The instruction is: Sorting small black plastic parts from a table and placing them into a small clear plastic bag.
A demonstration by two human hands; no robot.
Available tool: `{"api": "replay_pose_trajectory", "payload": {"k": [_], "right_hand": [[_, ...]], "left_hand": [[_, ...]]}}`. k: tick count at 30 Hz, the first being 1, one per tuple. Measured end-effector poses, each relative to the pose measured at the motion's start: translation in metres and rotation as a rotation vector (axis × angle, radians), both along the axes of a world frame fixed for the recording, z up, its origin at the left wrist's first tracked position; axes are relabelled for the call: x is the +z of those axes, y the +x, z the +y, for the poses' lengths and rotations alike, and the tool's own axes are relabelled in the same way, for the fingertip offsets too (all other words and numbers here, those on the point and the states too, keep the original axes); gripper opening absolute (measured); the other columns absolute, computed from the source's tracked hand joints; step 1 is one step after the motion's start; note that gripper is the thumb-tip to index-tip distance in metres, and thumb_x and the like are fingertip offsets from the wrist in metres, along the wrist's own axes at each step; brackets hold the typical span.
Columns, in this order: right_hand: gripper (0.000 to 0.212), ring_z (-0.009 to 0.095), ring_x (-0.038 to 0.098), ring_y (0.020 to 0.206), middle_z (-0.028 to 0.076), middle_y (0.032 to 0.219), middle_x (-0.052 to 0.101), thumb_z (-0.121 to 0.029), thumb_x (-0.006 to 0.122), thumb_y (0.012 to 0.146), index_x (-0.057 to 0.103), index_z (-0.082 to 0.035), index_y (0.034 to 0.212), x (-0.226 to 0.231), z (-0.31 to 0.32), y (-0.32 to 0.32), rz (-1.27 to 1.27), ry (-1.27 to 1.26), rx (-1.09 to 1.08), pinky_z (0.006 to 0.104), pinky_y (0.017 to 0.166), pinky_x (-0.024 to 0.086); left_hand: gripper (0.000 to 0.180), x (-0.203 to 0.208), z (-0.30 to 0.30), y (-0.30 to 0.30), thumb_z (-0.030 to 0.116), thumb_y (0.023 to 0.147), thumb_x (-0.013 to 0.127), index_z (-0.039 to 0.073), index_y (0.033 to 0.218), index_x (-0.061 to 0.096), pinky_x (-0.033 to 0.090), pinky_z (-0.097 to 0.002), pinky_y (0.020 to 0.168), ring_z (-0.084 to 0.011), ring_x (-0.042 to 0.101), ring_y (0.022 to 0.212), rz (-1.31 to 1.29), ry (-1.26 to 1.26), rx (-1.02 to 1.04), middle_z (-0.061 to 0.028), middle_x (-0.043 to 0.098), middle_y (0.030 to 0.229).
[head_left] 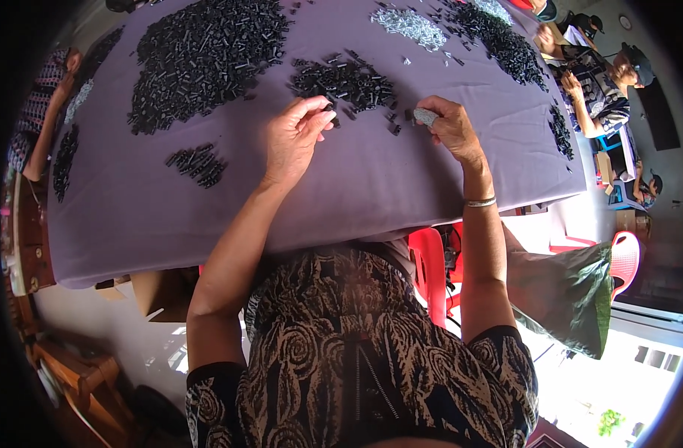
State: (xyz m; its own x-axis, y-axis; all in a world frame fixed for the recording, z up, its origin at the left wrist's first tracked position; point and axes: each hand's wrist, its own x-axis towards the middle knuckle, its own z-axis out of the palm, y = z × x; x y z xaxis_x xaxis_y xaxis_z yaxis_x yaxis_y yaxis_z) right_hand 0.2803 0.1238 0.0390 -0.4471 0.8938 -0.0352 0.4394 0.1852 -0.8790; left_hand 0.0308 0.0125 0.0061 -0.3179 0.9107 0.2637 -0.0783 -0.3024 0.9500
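My left hand (291, 140) is pinched narrow, thumb against forefinger, on a small black piece (331, 112) that shows at the fingertips. My right hand (455, 127), to its right and apart from it, is curled around a little bunch of pale pieces (426, 116); a dark bit (409, 115) shows just left of those, and I cannot tell whether I grip it or it lies behind. Just beyond and between my hands spreads a loose black heap (347, 84). Nearer me and left of my left hand is a small black cluster (198, 165), and farther out on that side a large black pile (207, 58). Past my right hand lie a pale pile (409, 30) and, right of it, a long black pile (509, 52), all on the cloth-covered bench (334, 198). Out beyond my right hand sits another person (597, 86). I judge the step in hand to be bringing black and pale pieces together, both hands loaded but apart. The next move seems to call for closing that gap with a firm pinch and the ends lined up.
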Motion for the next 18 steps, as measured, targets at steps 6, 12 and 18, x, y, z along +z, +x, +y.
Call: {"api": "replay_pose_trajectory", "payload": {"k": [6,12,18], "right_hand": [[0.016,0.013,0.057,0.059,0.007,0.074,0.065,-0.007,0.059,0.076,0.064,-0.003,0.091,-0.002,0.005,-0.009,-0.131,0.220,-0.028,0.0280,0.053,0.046],[0.012,0.018,0.060,0.060,0.010,0.068,0.064,-0.010,0.065,0.072,0.066,-0.003,0.082,0.015,0.010,-0.030,-0.427,0.242,0.009,0.0302,0.057,0.047],[0.007,0.010,0.054,0.059,0.005,0.063,0.061,-0.008,0.064,0.073,0.064,-0.003,0.078,0.013,0.012,-0.032,-0.458,0.247,0.062,0.0273,0.055,0.043]], "left_hand": [[0.019,0.001,0.000,0.001,0.001,0.081,0.064,-0.001,0.100,0.063,0.045,-0.0208,0.055,-0.0107,0.059,0.070,-0.027,0.009,-0.007,-0.0045,0.060,0.088],[0.019,0.000,0.000,0.001,0.002,0.082,0.064,0.001,0.101,0.063,0.045,-0.0205,0.056,-0.0094,0.059,0.070,0.013,0.014,-0.049,-0.0037,0.061,0.088],[0.019,0.000,-0.001,-0.001,0.002,0.082,0.064,0.002,0.101,0.063,0.045,-0.0202,0.056,-0.0091,0.059,0.070,0.020,-0.005,-0.017,-0.0034,0.061,0.088]]}}
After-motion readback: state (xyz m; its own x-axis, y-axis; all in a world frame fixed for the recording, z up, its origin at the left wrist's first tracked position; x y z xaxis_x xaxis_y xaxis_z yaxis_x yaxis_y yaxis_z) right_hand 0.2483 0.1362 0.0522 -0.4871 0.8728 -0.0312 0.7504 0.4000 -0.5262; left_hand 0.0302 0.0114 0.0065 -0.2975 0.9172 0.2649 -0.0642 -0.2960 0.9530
